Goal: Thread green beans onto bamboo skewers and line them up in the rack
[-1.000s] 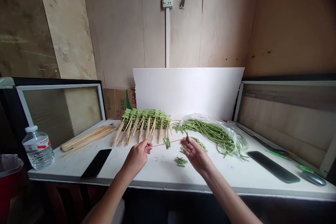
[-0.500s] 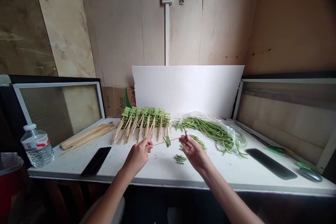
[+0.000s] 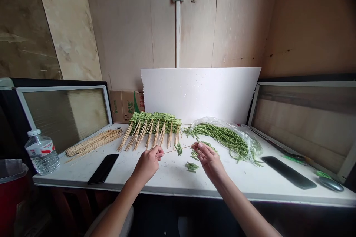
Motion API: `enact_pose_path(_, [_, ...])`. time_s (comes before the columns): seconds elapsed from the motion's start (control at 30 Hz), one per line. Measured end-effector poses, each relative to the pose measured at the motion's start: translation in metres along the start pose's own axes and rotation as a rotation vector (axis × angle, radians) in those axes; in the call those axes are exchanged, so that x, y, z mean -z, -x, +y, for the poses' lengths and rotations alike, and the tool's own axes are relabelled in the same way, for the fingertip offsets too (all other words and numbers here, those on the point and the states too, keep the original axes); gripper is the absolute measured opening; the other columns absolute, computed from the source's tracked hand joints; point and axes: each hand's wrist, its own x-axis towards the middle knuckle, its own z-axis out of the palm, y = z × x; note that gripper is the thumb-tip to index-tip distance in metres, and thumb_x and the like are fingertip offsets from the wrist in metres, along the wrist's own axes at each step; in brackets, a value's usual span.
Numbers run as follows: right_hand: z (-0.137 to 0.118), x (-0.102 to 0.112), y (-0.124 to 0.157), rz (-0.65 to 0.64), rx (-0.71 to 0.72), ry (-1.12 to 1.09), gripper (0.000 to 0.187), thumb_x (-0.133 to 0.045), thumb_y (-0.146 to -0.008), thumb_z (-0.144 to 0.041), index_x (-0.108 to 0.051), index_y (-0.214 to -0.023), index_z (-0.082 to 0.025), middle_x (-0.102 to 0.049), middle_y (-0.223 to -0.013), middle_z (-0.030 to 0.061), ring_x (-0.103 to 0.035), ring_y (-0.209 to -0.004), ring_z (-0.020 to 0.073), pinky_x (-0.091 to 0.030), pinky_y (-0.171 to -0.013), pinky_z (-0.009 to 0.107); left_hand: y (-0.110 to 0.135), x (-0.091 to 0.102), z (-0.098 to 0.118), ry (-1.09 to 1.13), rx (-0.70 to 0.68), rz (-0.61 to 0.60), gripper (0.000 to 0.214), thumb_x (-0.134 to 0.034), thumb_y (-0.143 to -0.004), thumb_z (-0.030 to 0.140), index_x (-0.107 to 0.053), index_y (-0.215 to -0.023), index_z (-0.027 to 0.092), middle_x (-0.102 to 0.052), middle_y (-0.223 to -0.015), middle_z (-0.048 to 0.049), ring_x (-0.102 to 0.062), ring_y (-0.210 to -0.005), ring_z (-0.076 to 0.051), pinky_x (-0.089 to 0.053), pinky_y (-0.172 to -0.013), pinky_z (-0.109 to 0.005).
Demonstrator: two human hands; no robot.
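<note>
Skewer of thin pale wood [image 3: 169, 152], strung with cut green beans, spans two bare hands

Midway along the shaft, a small row of short green bean segments [image 3: 178, 149] sits crosswise above a flat white counter [image 3: 167, 184], apart from both hands. The left hand [image 3: 148, 163] pinches the shaft's left end between thumb and curled fingers. From there the long axis runs rightward and slightly toward the far side, to the fingertips of the right hand [image 3: 210, 160], which pinch a single short green bean piece [image 3: 197, 140] across the line of the shaft. That piece lies right and a little far of the left hand; the right hand is the one at the shaft's far end. Whether the tip has entered the piece is too small to tell.

A small loose heap of cut green pieces [image 3: 191, 166] lies on the near side, between the hands; a larger green heap [image 3: 213, 149] shows partly behind the right hand. Farther right, long whole green beans [image 3: 219, 137] spill from a clear plastic bag [image 3: 254, 148]. At far left of centre, stacked bean-loaded wooden skewers [image 3: 155, 118] point their bare ends nearward, beside a bundle of plain pale wooden sticks [image 3: 94, 142].
</note>
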Motion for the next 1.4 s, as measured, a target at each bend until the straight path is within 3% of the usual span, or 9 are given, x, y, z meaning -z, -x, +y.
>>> enact_pose_path(0.27, [0.005,0.003,-0.001,-0.046,0.032,0.103,0.035,-0.085,-0.076,-0.054,-0.076,-0.095,-0.026,-0.08,-0.113,0.0109,-0.069,-0.122,0.0356,-0.061,-0.086,0.043,0.002,-0.001,-0.007,-0.008,-0.028,0.042,0.022,-0.043,-0.097,0.013,-0.061,-0.089,0.023,-0.065,-0.073,-0.002,-0.068,-0.074,-0.018,-0.048,-0.067,-0.024])
enact_pose_path(0.67, [0.013,0.002,0.0,-0.039,0.044,0.04,0.03,-0.083,-0.079,-0.052,-0.075,-0.094,-0.028,-0.079,-0.116,0.0101,-0.065,-0.129,0.0346,-0.06,-0.089,0.044,0.003,-0.012,-0.005,0.026,-0.04,0.066,0.023,-0.043,-0.092,0.008,-0.059,-0.086,0.023,-0.062,-0.07,-0.0009,-0.067,-0.072,-0.017,-0.05,-0.068,-0.023])
enact_pose_path(0.93, [0.012,0.0,0.001,-0.024,0.038,-0.013,0.026,-0.088,-0.075,-0.046,-0.078,-0.091,-0.028,-0.08,-0.112,0.0094,-0.065,-0.127,0.0328,-0.059,-0.083,0.038,0.002,-0.016,-0.01,0.079,-0.022,0.071,0.027,-0.041,-0.091,0.006,-0.062,-0.088,0.022,-0.062,-0.07,-0.0011,-0.067,-0.071,-0.017,-0.05,-0.069,-0.023])
enact_pose_path(1.17, [0.013,-0.004,0.003,0.087,0.046,-0.022,0.031,-0.093,-0.067,-0.043,-0.082,-0.088,-0.025,-0.077,-0.107,0.0086,-0.067,-0.112,0.0297,-0.057,-0.072,0.033,0.002,-0.017,-0.01,0.04,-0.065,0.099,0.023,-0.042,-0.092,0.007,-0.061,-0.088,0.021,-0.066,-0.069,-0.002,-0.072,-0.072,-0.019,-0.051,-0.066,-0.024])
enact_pose_path(1.4, [0.02,-0.004,0.006,0.094,0.036,-0.034,0.032,-0.092,-0.066,-0.049,-0.081,-0.086,-0.026,-0.075,-0.099,0.0082,-0.065,-0.106,0.0286,-0.055,-0.073,0.034,0.004,-0.017,-0.014,-0.006,-0.119,0.098,0.035,-0.037,-0.082,-0.006,-0.059,-0.092,0.02,-0.068,-0.074,-0.0029,-0.075,-0.081,-0.018,-0.053,-0.07,-0.023])
